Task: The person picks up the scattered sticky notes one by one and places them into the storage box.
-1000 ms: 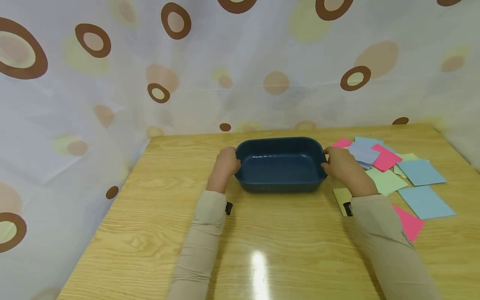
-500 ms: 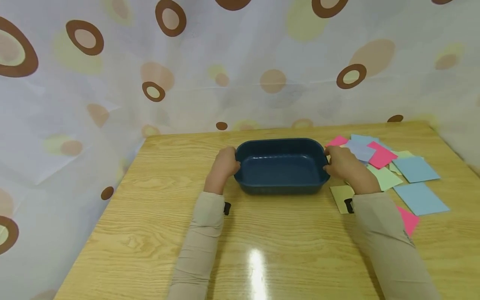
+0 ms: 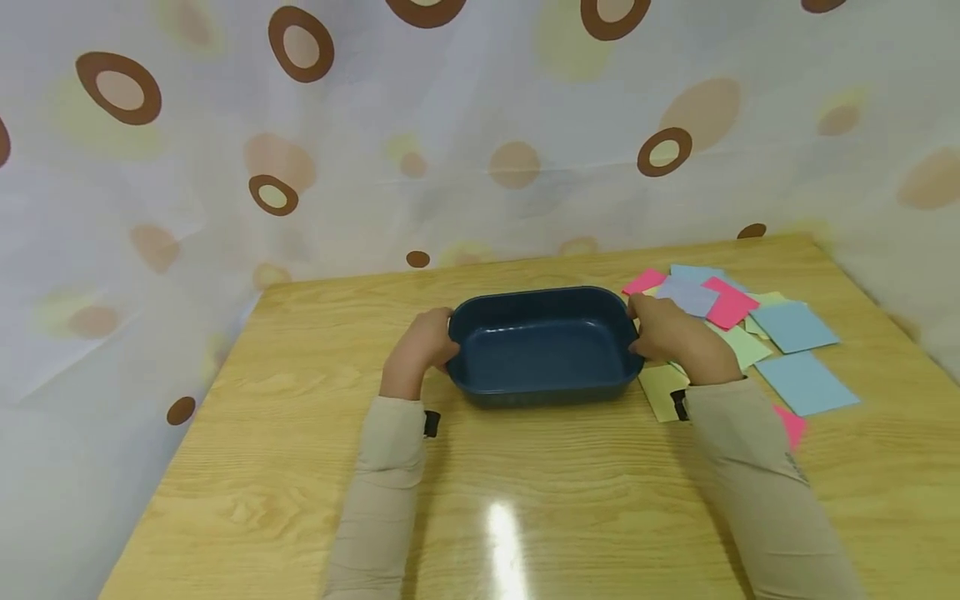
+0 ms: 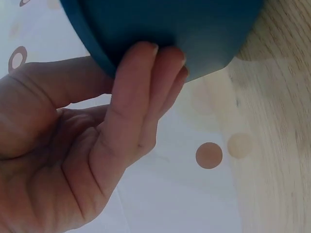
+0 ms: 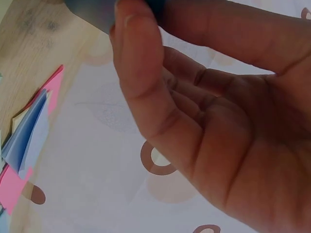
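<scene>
Spotted cloth (image 3: 450, 204) is hanging behind the wooden bench (image 3: 247, 508), where the left hand (image 3: 422, 348) and right hand (image 3: 669, 333) are gripping opposite ends of a blue tray (image 3: 543, 358), which is now appearing farther from the cloth and closer to the paper notes (image 3: 795, 327) than a second ago, so its repositioning is apparently progressing.

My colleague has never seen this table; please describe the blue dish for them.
Find the wooden table; look toward its far edge, between left hand and right hand. They grip the dark blue dish, whose raised walls distinguish it from the flat paper sheets.
</scene>
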### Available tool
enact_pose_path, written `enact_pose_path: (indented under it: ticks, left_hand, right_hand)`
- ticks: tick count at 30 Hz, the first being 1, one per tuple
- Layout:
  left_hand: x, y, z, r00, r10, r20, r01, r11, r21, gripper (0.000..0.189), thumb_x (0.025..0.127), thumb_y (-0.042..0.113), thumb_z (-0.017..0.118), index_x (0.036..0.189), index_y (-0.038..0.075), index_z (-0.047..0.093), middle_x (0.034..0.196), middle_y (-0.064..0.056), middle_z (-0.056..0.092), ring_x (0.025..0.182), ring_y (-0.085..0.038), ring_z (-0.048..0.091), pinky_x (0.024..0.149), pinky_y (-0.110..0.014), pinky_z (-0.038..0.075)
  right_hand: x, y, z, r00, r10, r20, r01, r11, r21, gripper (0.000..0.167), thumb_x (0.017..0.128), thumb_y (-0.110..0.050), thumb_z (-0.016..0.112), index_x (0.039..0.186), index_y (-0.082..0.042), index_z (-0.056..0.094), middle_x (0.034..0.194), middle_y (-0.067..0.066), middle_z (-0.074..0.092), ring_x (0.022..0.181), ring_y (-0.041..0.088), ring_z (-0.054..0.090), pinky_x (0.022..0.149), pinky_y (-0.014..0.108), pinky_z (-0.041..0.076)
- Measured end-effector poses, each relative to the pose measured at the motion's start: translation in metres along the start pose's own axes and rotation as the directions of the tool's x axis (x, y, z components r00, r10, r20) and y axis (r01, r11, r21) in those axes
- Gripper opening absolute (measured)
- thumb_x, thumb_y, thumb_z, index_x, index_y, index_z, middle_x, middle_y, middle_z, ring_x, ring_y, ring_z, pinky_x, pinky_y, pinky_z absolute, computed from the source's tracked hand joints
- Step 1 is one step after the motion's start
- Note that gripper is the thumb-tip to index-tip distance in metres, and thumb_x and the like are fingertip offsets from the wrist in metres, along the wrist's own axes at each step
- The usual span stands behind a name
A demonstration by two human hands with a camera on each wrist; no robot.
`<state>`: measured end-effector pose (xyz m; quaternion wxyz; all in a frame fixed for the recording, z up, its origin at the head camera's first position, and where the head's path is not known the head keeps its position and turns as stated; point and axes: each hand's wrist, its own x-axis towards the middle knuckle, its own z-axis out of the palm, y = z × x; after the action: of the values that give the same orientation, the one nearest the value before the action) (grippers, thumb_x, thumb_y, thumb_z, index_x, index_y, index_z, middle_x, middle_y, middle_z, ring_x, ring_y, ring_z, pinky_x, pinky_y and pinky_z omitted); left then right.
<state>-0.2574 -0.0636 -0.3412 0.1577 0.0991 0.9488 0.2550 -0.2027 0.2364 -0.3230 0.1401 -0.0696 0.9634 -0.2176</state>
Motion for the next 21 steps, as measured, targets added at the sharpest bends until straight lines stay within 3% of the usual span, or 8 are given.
enact_pose_path:
  ticks: [7,12,17,21]
  left_hand:
    - [-0.008,-0.010,-0.004,1.000,-0.028,0.014,0.029,0.998,-0.053,0.067,0.086,-0.005,0.054,0.149,0.002,0.032,0.140,-0.027,0.045,0.061,-0.024,0.069,0.064,-0.037,0.061]
    - [-0.009,-0.012,-0.004,0.999,-0.035,0.007,0.035,0.998,-0.061,0.068,0.085,-0.005,0.055,0.149,0.003,0.032,0.138,-0.028,0.047,0.057,-0.022,0.069,0.062,-0.036,0.061]
    - [-0.008,-0.013,-0.003,0.999,-0.046,-0.002,0.046,0.997,-0.058,0.069,0.085,-0.004,0.057,0.149,0.001,0.031,0.138,-0.029,0.047,0.057,-0.022,0.068,0.061,-0.035,0.061]
    - [-0.007,-0.012,-0.002,0.999,-0.042,-0.005,0.042,0.997,-0.070,0.069,0.085,-0.005,0.057,0.149,0.001,0.031,0.137,-0.029,0.047,0.056,-0.022,0.068,0.062,-0.036,0.061]
  right_hand:
    - [0.005,-0.010,0.004,0.999,0.010,0.041,-0.012,0.998,0.058,0.042,0.088,0.004,0.063,0.120,0.016,0.038,0.099,0.029,0.057,0.079,0.029,0.061,0.063,0.032,0.055]
    - [0.006,-0.007,0.002,0.998,-0.003,0.064,-0.002,0.998,0.067,0.042,0.090,0.000,0.063,0.120,0.016,0.039,0.098,0.027,0.059,0.078,0.028,0.064,0.067,0.034,0.055]
    - [-0.001,0.017,-0.015,1.000,-0.030,-0.004,0.030,0.994,0.102,0.039,0.094,-0.008,0.059,0.120,0.016,0.043,0.096,0.027,0.061,0.074,0.029,0.066,0.073,0.044,0.054]
    - [-0.008,0.046,-0.031,0.996,0.011,-0.087,-0.002,0.996,0.092,0.039,0.097,-0.012,0.055,0.120,0.017,0.046,0.097,0.029,0.060,0.076,0.031,0.066,0.073,0.048,0.053]
